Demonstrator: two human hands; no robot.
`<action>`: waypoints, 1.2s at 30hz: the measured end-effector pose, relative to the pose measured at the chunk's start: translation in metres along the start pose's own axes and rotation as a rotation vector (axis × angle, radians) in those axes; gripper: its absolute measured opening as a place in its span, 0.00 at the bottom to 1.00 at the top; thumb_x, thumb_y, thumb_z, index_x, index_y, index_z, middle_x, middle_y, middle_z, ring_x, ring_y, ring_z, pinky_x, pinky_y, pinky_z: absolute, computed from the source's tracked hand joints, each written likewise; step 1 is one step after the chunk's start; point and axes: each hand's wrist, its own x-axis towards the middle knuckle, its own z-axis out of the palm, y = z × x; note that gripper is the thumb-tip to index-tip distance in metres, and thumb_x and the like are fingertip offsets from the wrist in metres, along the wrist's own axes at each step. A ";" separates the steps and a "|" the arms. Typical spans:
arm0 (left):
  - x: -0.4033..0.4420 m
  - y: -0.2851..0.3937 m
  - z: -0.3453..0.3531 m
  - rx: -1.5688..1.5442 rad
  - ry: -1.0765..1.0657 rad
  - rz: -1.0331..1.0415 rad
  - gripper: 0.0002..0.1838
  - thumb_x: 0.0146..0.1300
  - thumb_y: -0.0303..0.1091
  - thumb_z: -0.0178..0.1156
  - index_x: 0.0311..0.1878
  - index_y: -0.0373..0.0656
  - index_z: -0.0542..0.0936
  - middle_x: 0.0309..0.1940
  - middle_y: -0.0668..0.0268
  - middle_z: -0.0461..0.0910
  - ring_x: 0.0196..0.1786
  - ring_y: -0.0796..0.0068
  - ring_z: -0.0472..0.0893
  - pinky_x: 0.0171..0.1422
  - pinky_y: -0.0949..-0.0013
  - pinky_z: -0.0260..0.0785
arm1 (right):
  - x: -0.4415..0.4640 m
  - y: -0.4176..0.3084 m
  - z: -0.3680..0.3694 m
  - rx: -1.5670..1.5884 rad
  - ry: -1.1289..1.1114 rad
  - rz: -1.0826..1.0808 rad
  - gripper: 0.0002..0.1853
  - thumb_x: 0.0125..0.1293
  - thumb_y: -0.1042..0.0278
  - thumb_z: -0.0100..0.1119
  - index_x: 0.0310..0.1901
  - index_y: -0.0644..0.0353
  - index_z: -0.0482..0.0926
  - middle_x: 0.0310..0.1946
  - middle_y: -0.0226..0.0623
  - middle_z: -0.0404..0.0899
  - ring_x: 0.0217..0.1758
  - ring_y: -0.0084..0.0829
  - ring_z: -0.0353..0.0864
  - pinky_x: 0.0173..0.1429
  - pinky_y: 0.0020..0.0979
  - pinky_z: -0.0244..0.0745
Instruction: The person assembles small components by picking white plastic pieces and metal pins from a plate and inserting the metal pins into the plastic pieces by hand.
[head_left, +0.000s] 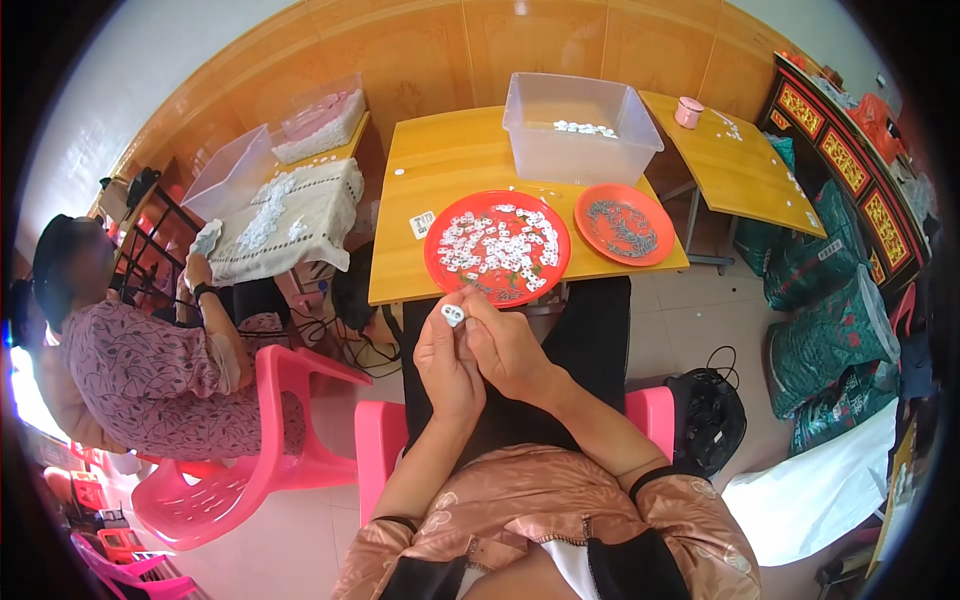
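Observation:
Just in front of the table edge, my left hand (444, 365) is closed on a small white plastic piece (453, 315) with dark metal parts in it. My right hand (507, 345) touches it with its fingers pinched beside the piece; what they hold, if anything, is hidden. Beyond my hands, a red plate (437, 279) carries many white pieces and some small metal parts near its front rim. To its right, an orange-red plate (590, 236) holds a heap of thin grey metal parts.
A clear plastic bin (585, 158) with white pieces stands at the back of the wooden table (430, 155). Another person (165, 370) sits at the left by a cloth-covered table (325, 215). Green sacks (835, 330) and a black bag (708, 420) lie at the right.

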 end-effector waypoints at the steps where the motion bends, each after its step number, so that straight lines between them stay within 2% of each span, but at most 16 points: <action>1: 0.001 0.000 -0.001 -0.022 -0.007 -0.023 0.19 0.72 0.38 0.42 0.53 0.30 0.71 0.51 0.55 0.75 0.52 0.71 0.75 0.58 0.70 0.67 | 0.001 0.000 -0.001 0.001 -0.001 -0.001 0.12 0.65 0.71 0.45 0.44 0.71 0.68 0.26 0.53 0.73 0.31 0.53 0.77 0.33 0.41 0.71; 4: 0.003 -0.001 -0.003 -0.043 -0.025 -0.050 0.19 0.72 0.38 0.42 0.53 0.30 0.71 0.52 0.54 0.74 0.53 0.69 0.75 0.59 0.69 0.67 | 0.004 -0.003 -0.004 0.053 -0.009 0.020 0.11 0.66 0.71 0.44 0.44 0.70 0.68 0.29 0.54 0.73 0.34 0.54 0.75 0.37 0.38 0.70; 6: 0.004 -0.001 -0.004 -0.042 -0.034 -0.054 0.19 0.72 0.38 0.42 0.53 0.30 0.71 0.53 0.54 0.74 0.53 0.70 0.75 0.59 0.69 0.67 | 0.007 -0.010 -0.006 0.094 -0.011 0.046 0.09 0.67 0.71 0.45 0.40 0.70 0.69 0.26 0.48 0.71 0.29 0.43 0.75 0.35 0.34 0.69; 7: 0.004 -0.001 -0.004 -0.039 -0.030 -0.065 0.19 0.72 0.38 0.42 0.53 0.30 0.71 0.52 0.54 0.74 0.54 0.70 0.75 0.59 0.69 0.67 | 0.007 -0.010 -0.006 0.094 -0.010 0.044 0.09 0.67 0.71 0.45 0.40 0.70 0.69 0.26 0.48 0.71 0.29 0.43 0.75 0.35 0.34 0.69; 9: 0.005 -0.002 -0.005 -0.037 -0.030 -0.073 0.19 0.72 0.38 0.43 0.54 0.30 0.71 0.52 0.54 0.74 0.54 0.70 0.75 0.59 0.69 0.67 | 0.007 -0.009 -0.007 0.122 -0.049 0.168 0.10 0.67 0.69 0.47 0.34 0.70 0.70 0.24 0.40 0.69 0.25 0.28 0.70 0.32 0.29 0.66; 10: 0.005 -0.003 -0.005 -0.009 -0.036 -0.085 0.20 0.72 0.40 0.43 0.54 0.31 0.71 0.51 0.56 0.75 0.52 0.71 0.75 0.58 0.70 0.67 | 0.007 -0.005 -0.005 0.121 -0.046 0.164 0.10 0.67 0.69 0.47 0.34 0.70 0.70 0.24 0.40 0.69 0.25 0.28 0.70 0.32 0.29 0.66; 12: 0.005 -0.004 -0.004 0.017 -0.052 -0.096 0.21 0.72 0.41 0.44 0.55 0.32 0.71 0.50 0.58 0.75 0.51 0.72 0.76 0.57 0.71 0.68 | 0.007 0.003 -0.002 0.335 0.033 0.277 0.13 0.68 0.68 0.48 0.29 0.68 0.71 0.20 0.31 0.67 0.23 0.17 0.64 0.27 0.24 0.61; 18: 0.011 -0.004 -0.009 0.123 -0.140 -0.079 0.18 0.70 0.34 0.47 0.56 0.32 0.70 0.51 0.58 0.75 0.52 0.72 0.76 0.57 0.70 0.68 | 0.008 0.000 -0.011 0.572 0.012 0.406 0.16 0.69 0.65 0.48 0.24 0.63 0.72 0.13 0.22 0.63 0.17 0.12 0.57 0.20 0.19 0.51; 22: 0.015 -0.005 -0.015 0.093 -0.140 -0.065 0.16 0.68 0.30 0.50 0.54 0.31 0.72 0.50 0.55 0.76 0.50 0.73 0.76 0.56 0.73 0.67 | 0.009 0.000 -0.007 0.583 0.033 0.399 0.17 0.69 0.66 0.49 0.22 0.64 0.72 0.12 0.23 0.64 0.16 0.12 0.58 0.20 0.19 0.52; 23: 0.015 -0.006 -0.016 0.097 -0.151 -0.051 0.15 0.68 0.30 0.50 0.54 0.31 0.73 0.49 0.56 0.77 0.50 0.74 0.76 0.56 0.73 0.67 | 0.007 0.008 -0.005 0.583 0.008 0.367 0.14 0.69 0.65 0.48 0.32 0.66 0.77 0.13 0.22 0.63 0.16 0.12 0.59 0.19 0.19 0.51; 26: 0.016 -0.007 -0.020 0.110 -0.168 0.007 0.13 0.68 0.31 0.50 0.51 0.32 0.74 0.47 0.58 0.77 0.48 0.75 0.76 0.54 0.74 0.67 | 0.007 0.002 -0.003 0.444 0.007 0.339 0.14 0.69 0.65 0.48 0.33 0.67 0.78 0.13 0.22 0.63 0.16 0.12 0.60 0.20 0.18 0.52; 31: 0.016 -0.003 -0.017 0.157 -0.156 -0.034 0.14 0.68 0.31 0.50 0.52 0.34 0.73 0.49 0.59 0.76 0.51 0.73 0.75 0.55 0.73 0.66 | 0.011 0.010 -0.014 0.503 -0.045 0.341 0.13 0.69 0.65 0.48 0.33 0.65 0.77 0.15 0.23 0.66 0.18 0.13 0.63 0.21 0.19 0.55; 32: 0.018 -0.001 -0.015 0.148 -0.160 -0.023 0.14 0.68 0.31 0.50 0.52 0.34 0.73 0.49 0.59 0.76 0.51 0.73 0.75 0.55 0.73 0.66 | 0.013 0.007 -0.023 0.473 -0.187 0.349 0.13 0.68 0.65 0.49 0.32 0.65 0.77 0.15 0.23 0.67 0.18 0.13 0.63 0.22 0.19 0.56; 33: 0.019 0.003 -0.011 0.178 -0.163 0.114 0.15 0.68 0.32 0.50 0.53 0.34 0.72 0.50 0.58 0.75 0.53 0.71 0.75 0.56 0.72 0.65 | 0.015 0.003 -0.033 0.440 -0.328 0.361 0.13 0.68 0.66 0.49 0.30 0.64 0.77 0.16 0.23 0.68 0.18 0.13 0.64 0.22 0.19 0.56; 34: 0.021 0.006 -0.009 0.209 -0.162 0.249 0.16 0.68 0.33 0.50 0.55 0.35 0.71 0.52 0.57 0.75 0.54 0.70 0.74 0.56 0.71 0.65 | 0.019 -0.001 -0.045 0.432 -0.332 0.356 0.13 0.68 0.66 0.49 0.30 0.64 0.77 0.16 0.23 0.68 0.18 0.13 0.64 0.22 0.19 0.56; 36: 0.026 0.015 -0.018 0.219 -0.149 0.265 0.17 0.68 0.33 0.49 0.56 0.36 0.69 0.54 0.56 0.73 0.57 0.67 0.73 0.56 0.70 0.65 | 0.028 -0.006 -0.071 0.230 -0.840 0.228 0.15 0.67 0.62 0.50 0.27 0.62 0.78 0.14 0.25 0.71 0.20 0.15 0.69 0.24 0.19 0.60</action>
